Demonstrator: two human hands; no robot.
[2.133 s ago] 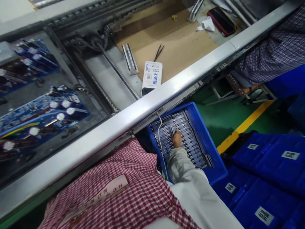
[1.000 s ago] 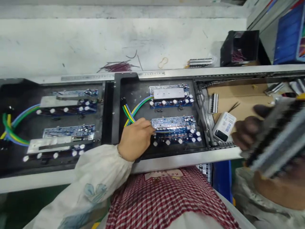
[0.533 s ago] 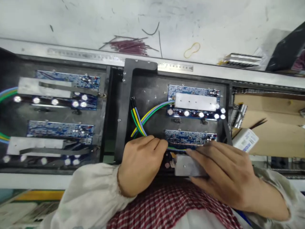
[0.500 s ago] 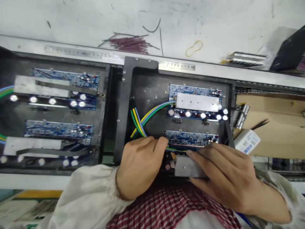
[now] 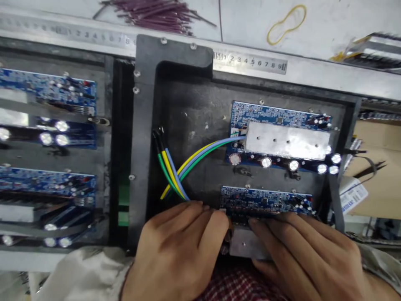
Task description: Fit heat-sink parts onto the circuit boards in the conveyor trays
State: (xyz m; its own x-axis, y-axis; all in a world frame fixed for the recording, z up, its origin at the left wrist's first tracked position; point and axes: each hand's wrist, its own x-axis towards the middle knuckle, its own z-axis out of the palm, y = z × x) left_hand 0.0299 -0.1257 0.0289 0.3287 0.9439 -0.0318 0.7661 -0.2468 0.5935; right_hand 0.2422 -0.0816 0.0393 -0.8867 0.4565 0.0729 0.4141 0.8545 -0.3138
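My left hand [image 5: 184, 248] is closed around the green, yellow and blue wires [image 5: 171, 173] of the lower circuit board [image 5: 265, 202]. Their black-tipped ends stick out past my fingers to the upper left. Beside it, my right hand [image 5: 308, 255] grips a grey metal heat sink [image 5: 247, 243] on that board, fingers along its far edge and thumb at its near edge. My fingers cover much of the heat sink and the wire joint. Above lies a second blue circuit board [image 5: 278, 115] with its own heat sink [image 5: 288, 140] and wires.
Both boards sit in a black tray [image 5: 143, 125]. To the left, another tray holds more boards [image 5: 46, 83]. A ruler strip [image 5: 250, 62] runs along the metal rail. Beyond it lie purple tubes [image 5: 156, 14] and a yellow rubber band [image 5: 286, 25]. Cardboard [image 5: 379, 179] is at the right.
The view has moved closer to the tray, so everything looks larger. Both hands keep their places at the lower board, the left on the wires and the right on the heat sink.
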